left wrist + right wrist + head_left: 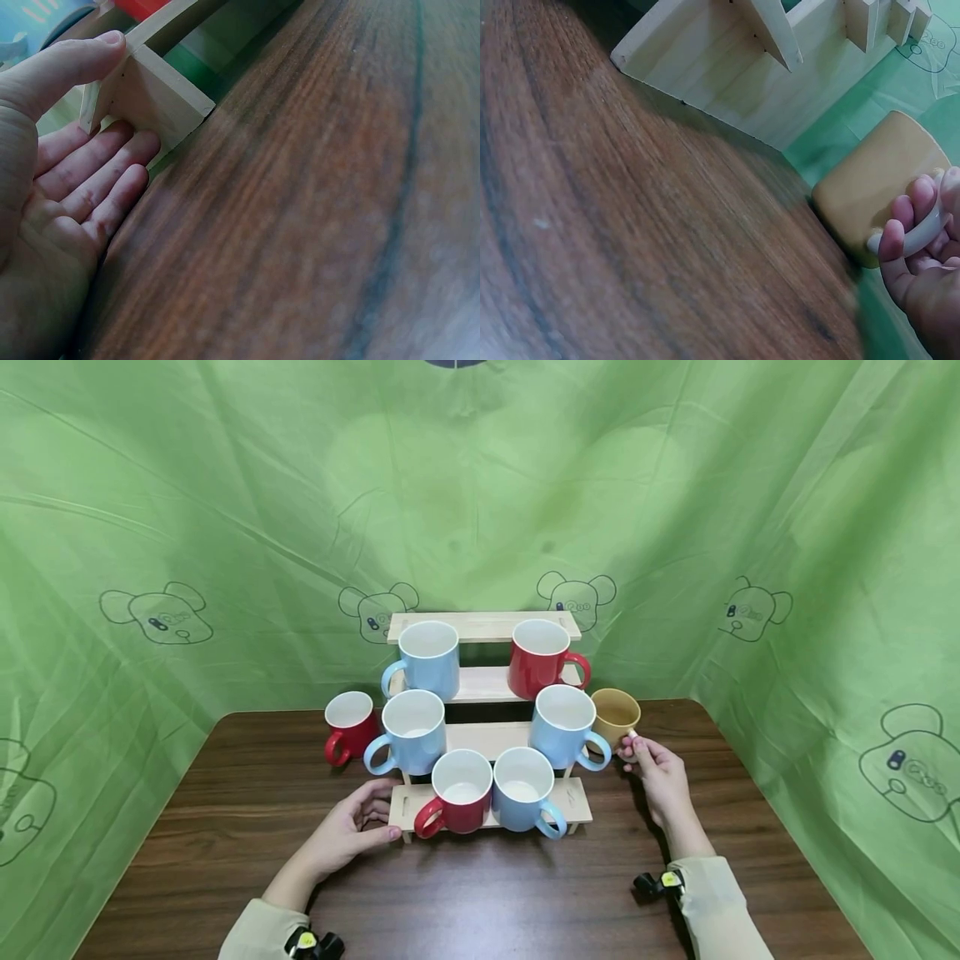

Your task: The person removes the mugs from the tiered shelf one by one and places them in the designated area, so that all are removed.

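Observation:
My left hand is at the left end of the tiered wooden rack. Its thumb lies on the lowest shelf's front corner and the other fingers reach behind that end, gripping it. The handle of a yellow mug is held between the thumb and curled fingers of my right hand. That mug stands upright just right of the rack; its white handle shows in the right wrist view. On the lowest shelf sit a red mug and a light blue mug, side by side.
Higher up the rack are light blue mugs on both sides, plus a red mug at upper right. Another red mug stands left of the rack on the dark wooden table. A green curtain hangs behind.

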Tool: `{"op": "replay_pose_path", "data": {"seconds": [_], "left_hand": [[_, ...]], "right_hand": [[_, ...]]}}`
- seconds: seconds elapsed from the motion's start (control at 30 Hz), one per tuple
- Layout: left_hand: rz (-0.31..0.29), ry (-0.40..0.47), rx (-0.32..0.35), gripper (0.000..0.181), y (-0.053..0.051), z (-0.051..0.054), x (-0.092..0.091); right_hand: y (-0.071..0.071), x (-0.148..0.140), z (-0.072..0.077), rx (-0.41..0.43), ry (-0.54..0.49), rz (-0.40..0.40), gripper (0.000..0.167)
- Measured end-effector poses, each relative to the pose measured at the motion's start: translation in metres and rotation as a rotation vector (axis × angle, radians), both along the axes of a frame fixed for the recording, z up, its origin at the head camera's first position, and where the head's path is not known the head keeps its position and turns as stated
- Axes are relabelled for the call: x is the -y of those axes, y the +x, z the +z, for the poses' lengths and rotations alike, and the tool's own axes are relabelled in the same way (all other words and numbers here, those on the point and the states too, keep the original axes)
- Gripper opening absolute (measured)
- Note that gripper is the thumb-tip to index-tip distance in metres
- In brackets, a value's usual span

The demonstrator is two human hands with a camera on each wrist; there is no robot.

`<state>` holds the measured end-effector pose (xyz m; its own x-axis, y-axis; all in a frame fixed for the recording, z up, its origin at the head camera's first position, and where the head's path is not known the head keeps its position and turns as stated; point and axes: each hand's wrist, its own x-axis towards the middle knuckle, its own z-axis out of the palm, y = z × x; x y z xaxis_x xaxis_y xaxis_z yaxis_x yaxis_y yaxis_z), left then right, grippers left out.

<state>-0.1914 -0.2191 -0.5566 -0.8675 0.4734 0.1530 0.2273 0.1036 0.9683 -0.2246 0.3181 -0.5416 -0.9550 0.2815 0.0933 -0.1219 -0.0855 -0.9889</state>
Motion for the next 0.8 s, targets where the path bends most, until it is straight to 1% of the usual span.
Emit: {"op": "replay_pose_path", "data": {"seconds": [0.2, 0.53, 0.8], "left_hand": [[0.002, -0.002, 0.004, 0.066, -0.0001, -0.0006, -0.0003], [0.004, -0.003, 0.005, 0.067, -0.001, -0.0034, 0.0003], [0.019, -0.018, 0.018, 0.067, -0.0002, -0.0007, 0.0002]], "right_hand": [[0.0016, 0.0001, 0.0002, 0.025, -0.028, 0.012, 0.051], [0.0023, -0.0004, 0.0035, 0.056, -0.019, 0.022, 0.053], [0.0024, -0.0014, 0.0051, 0.059, -0.01, 0.032, 0.053]]}}
